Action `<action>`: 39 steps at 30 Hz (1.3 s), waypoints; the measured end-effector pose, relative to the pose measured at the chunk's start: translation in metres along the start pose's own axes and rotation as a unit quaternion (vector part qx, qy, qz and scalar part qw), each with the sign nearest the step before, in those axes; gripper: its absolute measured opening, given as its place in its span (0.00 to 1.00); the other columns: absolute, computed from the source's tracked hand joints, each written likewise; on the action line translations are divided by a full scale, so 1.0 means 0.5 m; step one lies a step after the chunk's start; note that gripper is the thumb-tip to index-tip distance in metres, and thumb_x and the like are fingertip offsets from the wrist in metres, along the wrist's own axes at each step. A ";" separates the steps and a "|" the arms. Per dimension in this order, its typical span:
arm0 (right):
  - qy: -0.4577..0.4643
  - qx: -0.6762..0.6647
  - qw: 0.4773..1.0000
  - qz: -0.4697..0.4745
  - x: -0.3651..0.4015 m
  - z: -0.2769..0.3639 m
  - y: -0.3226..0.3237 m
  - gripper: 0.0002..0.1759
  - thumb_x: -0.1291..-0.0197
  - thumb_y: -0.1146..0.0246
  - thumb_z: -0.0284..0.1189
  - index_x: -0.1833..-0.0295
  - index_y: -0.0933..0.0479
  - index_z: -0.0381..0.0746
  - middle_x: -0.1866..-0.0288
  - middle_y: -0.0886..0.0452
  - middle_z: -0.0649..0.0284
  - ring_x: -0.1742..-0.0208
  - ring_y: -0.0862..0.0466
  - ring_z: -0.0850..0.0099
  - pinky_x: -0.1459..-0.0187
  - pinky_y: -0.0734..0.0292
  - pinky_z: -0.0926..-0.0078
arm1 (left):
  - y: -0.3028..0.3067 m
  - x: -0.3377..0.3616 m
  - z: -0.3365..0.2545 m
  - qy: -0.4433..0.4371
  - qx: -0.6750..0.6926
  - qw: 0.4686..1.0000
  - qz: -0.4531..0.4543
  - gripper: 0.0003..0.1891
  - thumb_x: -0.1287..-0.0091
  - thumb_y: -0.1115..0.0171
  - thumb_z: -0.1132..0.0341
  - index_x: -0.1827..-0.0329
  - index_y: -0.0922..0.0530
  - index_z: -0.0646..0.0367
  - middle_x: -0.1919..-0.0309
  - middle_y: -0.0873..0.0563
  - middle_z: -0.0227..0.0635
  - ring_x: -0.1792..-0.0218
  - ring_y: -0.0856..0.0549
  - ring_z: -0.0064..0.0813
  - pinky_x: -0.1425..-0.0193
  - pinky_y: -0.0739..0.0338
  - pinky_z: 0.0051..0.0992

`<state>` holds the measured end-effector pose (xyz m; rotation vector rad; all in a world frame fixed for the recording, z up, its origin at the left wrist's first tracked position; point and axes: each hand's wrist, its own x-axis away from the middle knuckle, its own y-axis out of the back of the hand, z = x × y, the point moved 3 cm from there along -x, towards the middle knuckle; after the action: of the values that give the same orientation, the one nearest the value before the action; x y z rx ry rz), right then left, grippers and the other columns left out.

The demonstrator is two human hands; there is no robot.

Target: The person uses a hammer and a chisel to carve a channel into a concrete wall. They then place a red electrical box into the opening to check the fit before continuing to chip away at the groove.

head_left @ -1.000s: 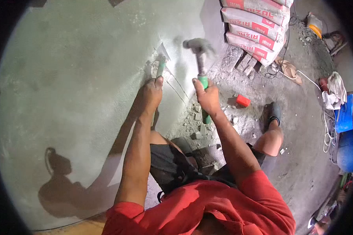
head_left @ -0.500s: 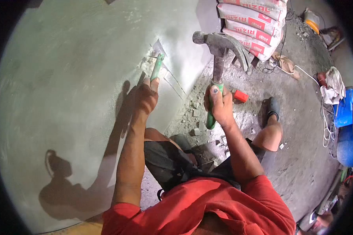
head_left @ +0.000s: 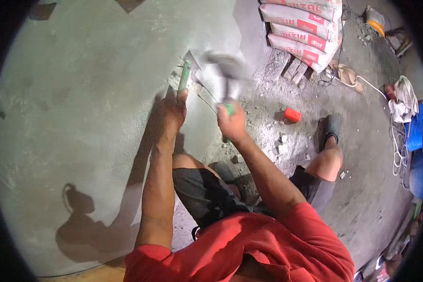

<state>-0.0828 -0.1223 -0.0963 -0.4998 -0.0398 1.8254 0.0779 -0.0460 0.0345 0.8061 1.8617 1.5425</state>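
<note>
My left hand (head_left: 173, 112) is closed around a green chisel (head_left: 185, 76), held up against the grey plastered wall (head_left: 103, 94). Around the chisel the plaster is chipped and pale, and scored lines run down to the right; I cannot make out its cutting edge. My right hand (head_left: 232, 122) grips the green handle of a claw hammer (head_left: 228, 70). The hammer's head is smeared by motion and is just right of the chisel, apparently apart from it.
Cement bags (head_left: 298, 33) are stacked at the upper right. A red block (head_left: 292, 114) lies on the floor (head_left: 362, 141) among broken chunks. White cable (head_left: 395, 155) and blue containers (head_left: 417, 129) line the right side. My legs are bent below my arms.
My right hand has swung the hammer left and toward the wall, close to the chisel. My left hand has shifted only slightly and keeps the chisel at the chipped patch.
</note>
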 end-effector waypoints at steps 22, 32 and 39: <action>-0.090 0.048 0.992 0.079 -0.072 0.215 0.064 0.25 0.31 0.36 0.48 0.59 0.24 0.32 0.77 0.21 0.59 0.74 0.20 0.72 0.71 0.24 0.70 | 0.006 0.003 -0.013 0.116 0.186 0.974 0.058 0.24 0.23 0.52 0.45 0.57 0.21 0.60 0.74 0.20 0.30 0.77 0.22 0.23 0.72 0.26 0.28; -0.082 0.203 0.967 0.130 -0.075 0.030 0.002 0.24 0.31 0.36 0.45 0.53 0.21 0.31 0.73 0.19 0.47 0.68 0.16 0.53 0.59 0.20 0.58 | -0.020 -0.024 0.004 0.053 0.210 0.976 0.010 0.21 0.22 0.52 0.49 0.61 0.23 0.60 0.78 0.26 0.28 0.83 0.28 0.21 0.78 0.31 0.28; -0.047 0.006 0.997 0.057 -0.073 0.256 0.069 0.20 0.30 0.37 0.44 0.61 0.24 0.36 0.76 0.23 0.62 0.74 0.22 0.73 0.69 0.26 0.71 | -0.057 -0.038 0.035 0.046 0.228 0.972 0.022 0.25 0.24 0.51 0.46 0.54 0.21 0.63 0.78 0.24 0.30 0.82 0.26 0.24 0.76 0.29 0.29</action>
<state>-0.1513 -0.1383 0.0219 -0.4150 -0.0663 1.9602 0.1011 -0.0538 0.0045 0.9938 2.3240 1.2045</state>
